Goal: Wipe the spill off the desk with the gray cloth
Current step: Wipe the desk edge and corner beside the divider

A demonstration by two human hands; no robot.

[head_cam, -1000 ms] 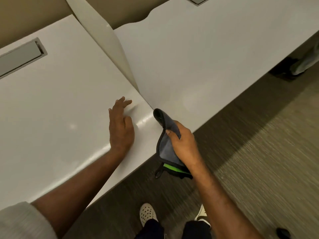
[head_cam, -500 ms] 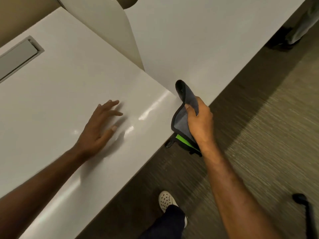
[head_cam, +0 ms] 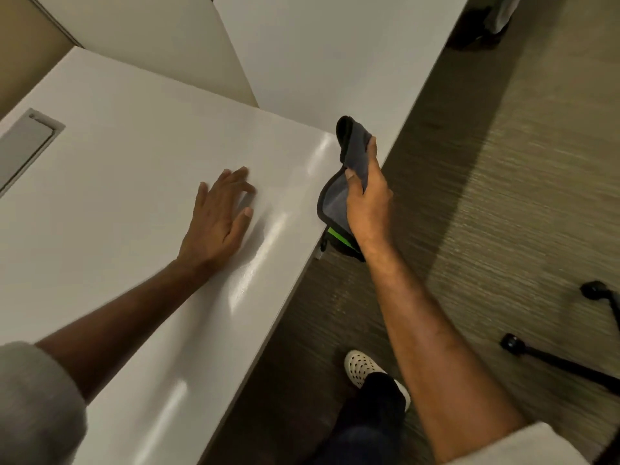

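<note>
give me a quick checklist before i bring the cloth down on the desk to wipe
1. Cloth gripped: ok. The right hand is shut on the gray cloth.
2. Cloth on the surface: not ok. It hangs off the desk edge, over the floor.
3. Spill located: cannot tell. Only glossy streaks show near the front edge; these may be liquid or glare.
4. Left hand clear of the wipe path: not ok. The left hand lies flat, fingers spread, right beside those streaks.
5. Desk free of obstacles: ok. Nothing loose lies on the visible top; the cable hatch sits far left.
</note>
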